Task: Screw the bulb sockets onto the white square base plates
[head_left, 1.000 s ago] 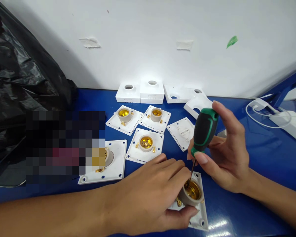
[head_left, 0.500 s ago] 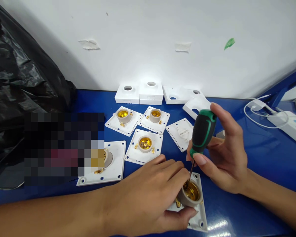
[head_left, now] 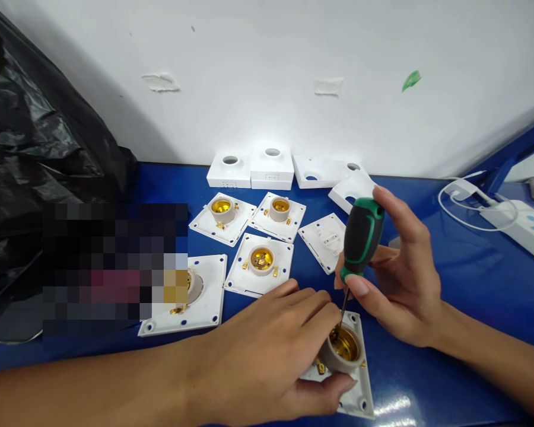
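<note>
My left hand [head_left: 289,350] grips a round lamp socket [head_left: 343,359] with a brass-coloured inside, thumb in front and fingers behind. The socket sits on a square white base plate [head_left: 360,394], partly hidden under that hand. Above it, my right hand [head_left: 404,284] is closed round the green and black handle of a screwdriver [head_left: 364,237]. The screwdriver leans slightly, its shaft reaching down into the socket; its tip is hidden inside. Just beyond my left hand lies another base plate with a lamp socket [head_left: 261,261].
Two more socketed plates [head_left: 222,216] and a bare plate [head_left: 324,240] lie farther back. White square covers [head_left: 272,172] line the wall. At left are a black plastic bag [head_left: 48,130] and another socketed plate [head_left: 204,296] beside a blurred patch. A power strip [head_left: 525,228] with a white cable stands right.
My right hand and the screwdriver handle have shifted slightly to the left. My left hand and the lamp socket stay where they were.
</note>
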Available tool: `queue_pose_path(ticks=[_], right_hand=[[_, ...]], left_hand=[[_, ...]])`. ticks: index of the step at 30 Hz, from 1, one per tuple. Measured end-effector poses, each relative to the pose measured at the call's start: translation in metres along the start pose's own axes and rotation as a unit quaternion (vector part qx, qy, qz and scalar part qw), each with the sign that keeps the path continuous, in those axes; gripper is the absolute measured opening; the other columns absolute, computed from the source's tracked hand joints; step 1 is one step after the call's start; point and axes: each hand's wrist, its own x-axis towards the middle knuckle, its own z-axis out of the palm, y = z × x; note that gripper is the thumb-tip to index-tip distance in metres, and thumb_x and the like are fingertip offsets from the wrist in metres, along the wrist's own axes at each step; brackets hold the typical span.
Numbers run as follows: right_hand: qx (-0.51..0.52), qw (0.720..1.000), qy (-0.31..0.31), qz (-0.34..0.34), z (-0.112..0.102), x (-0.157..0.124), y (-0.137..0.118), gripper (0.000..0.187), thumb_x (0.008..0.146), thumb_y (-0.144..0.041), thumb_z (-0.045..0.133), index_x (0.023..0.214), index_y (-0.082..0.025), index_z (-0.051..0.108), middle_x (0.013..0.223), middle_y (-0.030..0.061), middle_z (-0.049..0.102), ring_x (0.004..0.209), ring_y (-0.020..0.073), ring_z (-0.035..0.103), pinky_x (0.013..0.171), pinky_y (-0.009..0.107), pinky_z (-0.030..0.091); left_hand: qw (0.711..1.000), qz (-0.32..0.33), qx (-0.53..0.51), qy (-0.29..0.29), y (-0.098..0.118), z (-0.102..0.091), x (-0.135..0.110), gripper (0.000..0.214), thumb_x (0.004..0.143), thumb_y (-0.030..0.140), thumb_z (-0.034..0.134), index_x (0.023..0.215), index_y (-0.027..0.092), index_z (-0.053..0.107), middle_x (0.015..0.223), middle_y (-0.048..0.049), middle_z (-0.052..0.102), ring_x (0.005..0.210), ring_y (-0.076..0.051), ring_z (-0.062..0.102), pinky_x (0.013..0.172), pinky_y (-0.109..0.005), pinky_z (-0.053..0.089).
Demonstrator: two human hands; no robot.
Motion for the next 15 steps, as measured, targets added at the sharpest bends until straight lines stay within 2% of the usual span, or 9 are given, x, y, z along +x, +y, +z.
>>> queue_pose_path(ticks=[6, 10, 15], right_hand=[[-0.001, 1.000, 0.000, -0.004, -0.0004, -0.0022, 0.0003, 0.089, 0.095, -0.011, 0.066, 0.163, -0.044, 0.020, 0.164, 0.0088, 0.031, 0.073, 0.0107, 0.065, 0.062, 0.032, 0.061], [-0.002, 1.000, 0.001, 0.000, -0.0004, -0.0009, -0.0005, 0.088, 0.095, -0.012, 0.066, 0.162, -0.045, 0.021, 0.155, 0.0075, 0.041, 0.073, 0.0122, 0.065, 0.060, 0.032, 0.061], [0.003, 1.000, 0.001, 0.011, -0.0009, 0.0002, 0.0011, 0.085, 0.095, -0.016, 0.066, 0.162, -0.046, 0.022, 0.132, 0.0066, 0.058, 0.070, 0.0155, 0.064, 0.057, 0.033, 0.061]], left_hand=[[1.000, 0.004, -0.004, -0.006, -0.0009, 0.0001, 0.0001, 0.032, 0.098, 0.041, 0.067, 0.113, 0.013, 0.060, 0.102, -0.0064, 0.068, 0.095, -0.025, 0.067, 0.093, -0.041, 0.046], [1.000, 0.001, -0.010, -0.004, -0.0016, 0.0003, -0.0005, 0.030, 0.099, 0.042, 0.066, 0.112, 0.016, 0.059, 0.099, -0.0051, 0.068, 0.092, -0.024, 0.067, 0.094, -0.041, 0.047], [1.000, 0.002, -0.010, -0.012, -0.0016, 0.0003, -0.0007, 0.033, 0.099, 0.045, 0.064, 0.112, 0.015, 0.058, 0.102, -0.0069, 0.069, 0.095, -0.026, 0.067, 0.095, -0.043, 0.048]])
